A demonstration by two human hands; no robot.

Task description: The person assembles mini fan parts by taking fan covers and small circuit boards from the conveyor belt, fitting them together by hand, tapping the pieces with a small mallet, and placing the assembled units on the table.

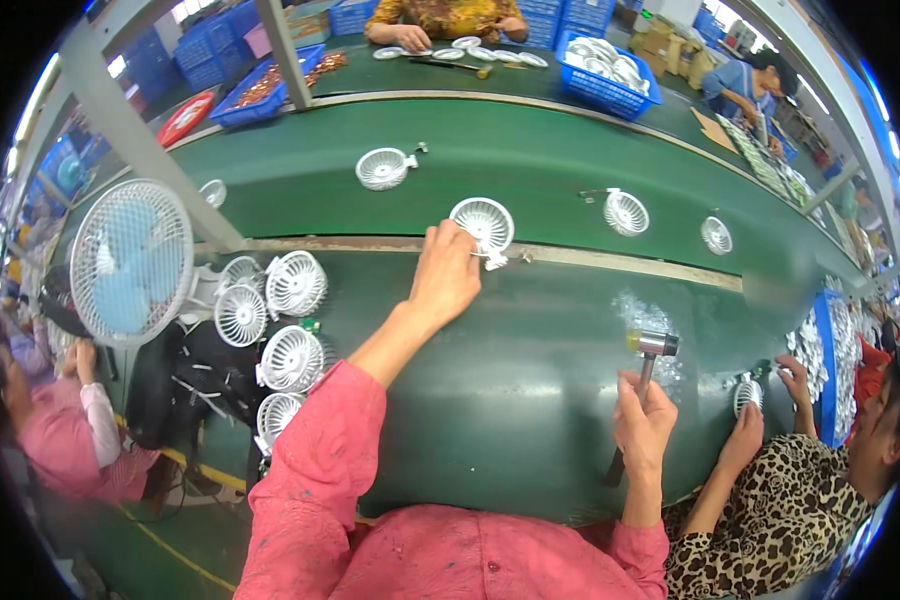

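Observation:
My left hand reaches to the near edge of the conveyor belt, its fingers closed on a round white fan housing with radial slats. A small bracket hangs from the housing's lower rim. Over the green worktable, my right hand grips a small mallet by its dark handle. The mallet's metal head has a yellow face at one end and a dark one at the other, and it is raised above a whitish scuffed patch on the table.
More white housings lie along the green belt. Stacked housings stand left of my arm, near a white fan with blue blades. At right a co-worker's hands hold a similar housing. A blue crate stands across the belt.

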